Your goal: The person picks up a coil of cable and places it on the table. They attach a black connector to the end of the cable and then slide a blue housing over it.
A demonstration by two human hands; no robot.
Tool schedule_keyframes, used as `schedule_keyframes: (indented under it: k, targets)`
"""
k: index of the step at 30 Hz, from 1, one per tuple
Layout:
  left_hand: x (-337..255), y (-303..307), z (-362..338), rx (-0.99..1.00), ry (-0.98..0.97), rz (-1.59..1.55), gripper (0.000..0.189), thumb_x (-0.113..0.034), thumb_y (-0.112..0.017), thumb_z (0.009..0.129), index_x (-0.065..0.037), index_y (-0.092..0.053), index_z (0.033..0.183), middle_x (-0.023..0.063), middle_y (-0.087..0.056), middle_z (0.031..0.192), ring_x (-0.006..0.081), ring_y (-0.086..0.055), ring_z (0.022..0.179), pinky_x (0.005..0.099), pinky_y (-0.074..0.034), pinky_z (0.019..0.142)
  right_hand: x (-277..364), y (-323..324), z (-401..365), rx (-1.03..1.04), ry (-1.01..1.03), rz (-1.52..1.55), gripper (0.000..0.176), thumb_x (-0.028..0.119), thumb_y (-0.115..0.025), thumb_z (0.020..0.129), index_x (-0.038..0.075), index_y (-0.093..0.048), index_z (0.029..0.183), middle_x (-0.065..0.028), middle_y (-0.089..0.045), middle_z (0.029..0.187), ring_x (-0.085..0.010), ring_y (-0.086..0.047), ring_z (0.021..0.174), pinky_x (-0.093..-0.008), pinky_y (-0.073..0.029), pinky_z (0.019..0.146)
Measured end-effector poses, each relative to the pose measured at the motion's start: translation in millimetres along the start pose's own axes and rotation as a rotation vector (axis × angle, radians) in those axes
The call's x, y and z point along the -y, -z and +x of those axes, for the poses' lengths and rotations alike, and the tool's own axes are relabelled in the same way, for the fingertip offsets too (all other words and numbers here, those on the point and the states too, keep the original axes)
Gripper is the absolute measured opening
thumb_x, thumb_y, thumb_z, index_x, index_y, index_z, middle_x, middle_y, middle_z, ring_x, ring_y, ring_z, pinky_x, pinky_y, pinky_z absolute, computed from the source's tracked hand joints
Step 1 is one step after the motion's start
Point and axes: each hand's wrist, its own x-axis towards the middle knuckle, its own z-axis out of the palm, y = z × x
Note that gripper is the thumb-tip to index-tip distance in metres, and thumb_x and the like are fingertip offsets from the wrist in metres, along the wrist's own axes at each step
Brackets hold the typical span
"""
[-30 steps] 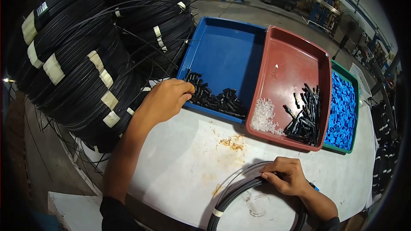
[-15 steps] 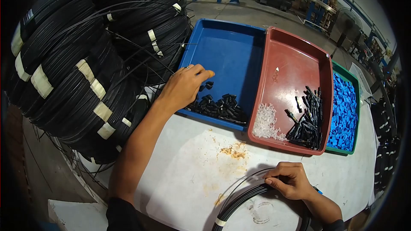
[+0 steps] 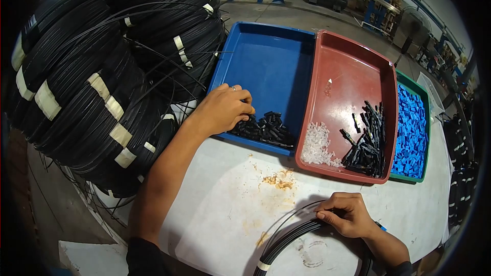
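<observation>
My left hand (image 3: pixel 225 110) reaches over the near left wall of the blue tray (image 3: pixel 271 46). Its fingers are curled together at the left end of a pile of small black plastic pieces (image 3: pixel 268 130); whatever lies between the fingertips is hidden. At the lower right, my right hand (image 3: pixel 348 214) pinches a thin black cable (image 3: pixel 294 214) between thumb and fingers. This cable arcs away from a coil of black cable (image 3: pixel 289 240) bound with white tape, which lies on the white table (image 3: pixel 204 209) below that hand. A small blue piece (image 3: pixel 380 226) shows beside the right wrist.
A red tray (image 3: pixel 353 51) holds clear small pieces (image 3: pixel 318 145) and black connector-like parts (image 3: pixel 365 148). Right of it, a green tray (image 3: pixel 424 174) is full of blue pieces (image 3: pixel 409 133). Large stacked black cable coils (image 3: pixel 76 71) stand at the left. Yellowish crumbs (image 3: pixel 279 180) lie on the table.
My left hand has moved slightly down toward me, onto the black pieces, and its fingers have curled in. My right hand keeps its pinch on the cable in the same place.
</observation>
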Motion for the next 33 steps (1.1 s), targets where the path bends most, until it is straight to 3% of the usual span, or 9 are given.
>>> schedule_keyframes:
  k: [7,10,12,16,21,25,26,28,33]
  targets:
    - [0.9,4.4,2.8,-0.023,0.027,-0.096,0.016,-0.012,-0.082,0.080,-0.009,-0.076,0.094,0.0003,-0.070,0.105,0.0236,-0.063,0.101,0.0368,-0.049,0.093,1.8,0.1,-0.3,0.001,-0.001,-0.015,0.014,0.010,-0.077,0.090,0.002,-0.078,0.101,-0.0114,-0.074,0.085,-0.0201,-0.070,0.072,-0.0311,-0.053,0.066]
    - [-2.4,7.5,3.7,-0.090,0.036,-0.277,0.015,-0.007,-0.080,0.079,-0.005,-0.073,0.092,0.0048,-0.074,0.096,0.0228,-0.068,0.089,0.0352,-0.054,0.083,2.5,-1.5,-2.3,-0.025,0.025,-0.009,0.012,0.011,-0.076,0.091,0.002,-0.078,0.100,-0.0112,-0.074,0.084,-0.0185,-0.068,0.071,-0.0306,-0.052,0.064]
    - [-21.3,18.5,2.9,-0.166,0.202,-0.546,0.015,-0.004,-0.079,0.079,-0.003,-0.073,0.093,0.0076,-0.075,0.086,0.0188,-0.071,0.077,0.0316,-0.056,0.074,6.1,-1.1,-4.3,-0.067,-0.032,-0.037,0.012,0.013,-0.074,0.093,0.002,-0.076,0.098,-0.0105,-0.072,0.082,-0.0168,-0.066,0.068,-0.0303,-0.050,0.062]
    - [-69.6,27.9,9.8,-0.270,0.171,-0.656,0.015,-0.001,-0.080,0.079,-0.001,-0.073,0.093,0.0057,-0.076,0.084,0.0120,-0.070,0.076,0.0268,-0.055,0.073,1.5,0.0,-13.1,-0.151,-0.019,0.098,0.013,0.013,-0.069,0.097,0.001,-0.072,0.100,-0.0094,-0.070,0.078,-0.0150,-0.062,0.064,-0.0305,-0.048,0.059]
    - [-144.0,10.9,29.6,-0.237,0.151,-1.035,0.017,0.001,-0.077,0.086,0.003,-0.070,0.102,0.0067,-0.071,0.096,0.0108,-0.065,0.088,0.0258,-0.053,0.082,3.6,23.9,-28.7,-0.157,0.012,-0.157,0.012,0.013,-0.069,0.093,0.002,-0.069,0.096,-0.0169,-0.070,0.085,-0.0351,-0.069,0.076,-0.0408,-0.052,0.069]
    - [-201.5,-20.2,44.3,-0.270,0.035,-1.220,0.015,0.003,-0.073,0.088,0.004,-0.069,0.103,0.0066,-0.071,0.098,0.0112,-0.064,0.090,0.0265,-0.053,0.084,-4.9,30.1,-42.0,-0.518,-0.036,-0.099,0.011,0.011,-0.068,0.091,0.001,-0.065,0.091,-0.0150,-0.063,0.081,-0.0328,-0.062,0.081,-0.0414,-0.048,0.073]
    - [-215.1,-26.1,45.7,-0.242,0.149,-1.263,0.015,-0.004,-0.077,0.087,0.001,-0.073,0.100,0.0035,-0.074,0.091,0.0082,-0.067,0.084,0.0249,-0.052,0.079,-7.0,30.5,-45.0,-0.577,-0.022,-0.028,0.012,0.011,-0.068,0.091,0.000,-0.064,0.090,-0.0139,-0.063,0.081,-0.0321,-0.062,0.080,-0.0410,-0.048,0.072]
    - [-230.9,-38.5,43.7,-0.259,0.173,-1.340,0.017,-0.004,-0.076,0.088,0.000,-0.072,0.104,0.0018,-0.073,0.092,0.0073,-0.066,0.084,0.0243,-0.052,0.079,-17.4,27.7,-50.3,-0.702,0.045,0.023,0.012,0.012,-0.068,0.090,0.001,-0.063,0.087,-0.0117,-0.064,0.081,-0.0291,-0.061,0.079,-0.0404,-0.045,0.072]
    - [-245.3,-53.3,28.2,-0.352,0.188,-1.505,0.019,0.000,-0.074,0.088,0.005,-0.070,0.106,0.0081,-0.073,0.096,0.0120,-0.067,0.088,0.0270,-0.053,0.083,-43.4,21.7,-52.3,-0.758,0.187,-0.127,0.009,0.012,-0.067,0.089,0.005,-0.063,0.085,-0.0085,-0.062,0.079,-0.0254,-0.056,0.075,-0.0390,-0.039,0.071]
